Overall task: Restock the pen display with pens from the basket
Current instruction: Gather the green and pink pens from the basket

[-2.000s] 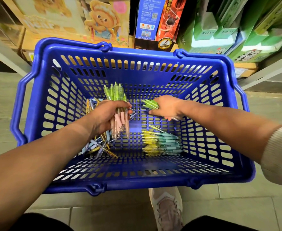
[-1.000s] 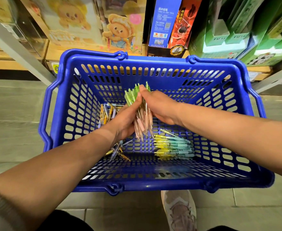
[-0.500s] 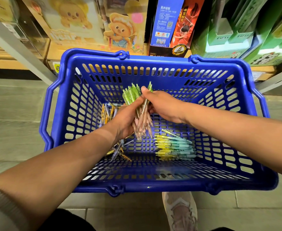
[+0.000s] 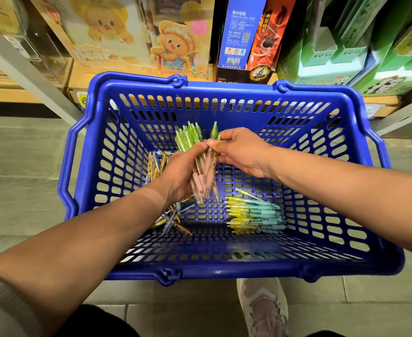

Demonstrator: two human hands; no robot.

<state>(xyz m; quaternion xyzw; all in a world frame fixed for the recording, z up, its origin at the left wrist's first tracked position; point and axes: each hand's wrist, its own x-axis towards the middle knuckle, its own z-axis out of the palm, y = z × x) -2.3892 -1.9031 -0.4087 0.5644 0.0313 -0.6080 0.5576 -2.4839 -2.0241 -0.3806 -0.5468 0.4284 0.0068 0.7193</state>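
Observation:
A blue plastic basket (image 4: 224,266) stands on the floor in front of me. Inside it, my left hand (image 4: 178,171) grips an upright bunch of several green-and-pink pens (image 4: 190,142). My right hand (image 4: 239,152) pinches a green-and-pink pen (image 4: 213,132) at the right side of that bunch, touching it. A neat row of yellow-and-teal pens (image 4: 253,215) lies on the basket floor at the right. Loose orange and blue pens (image 4: 173,222) lie scattered at the left, partly hidden by my left hand.
A low wooden shelf (image 4: 83,74) behind the basket carries bear-printed boxes (image 4: 173,47), a blue-and-red box (image 4: 243,37) and green boxes (image 4: 346,45). Grey metal shelf posts (image 4: 29,69) slant at both sides. My shoe (image 4: 263,310) is on the tiled floor below the basket.
My right hand picked a green pen off the basket floor and brought it over to the bunch in my left hand. The two hands now meet at the bunch.

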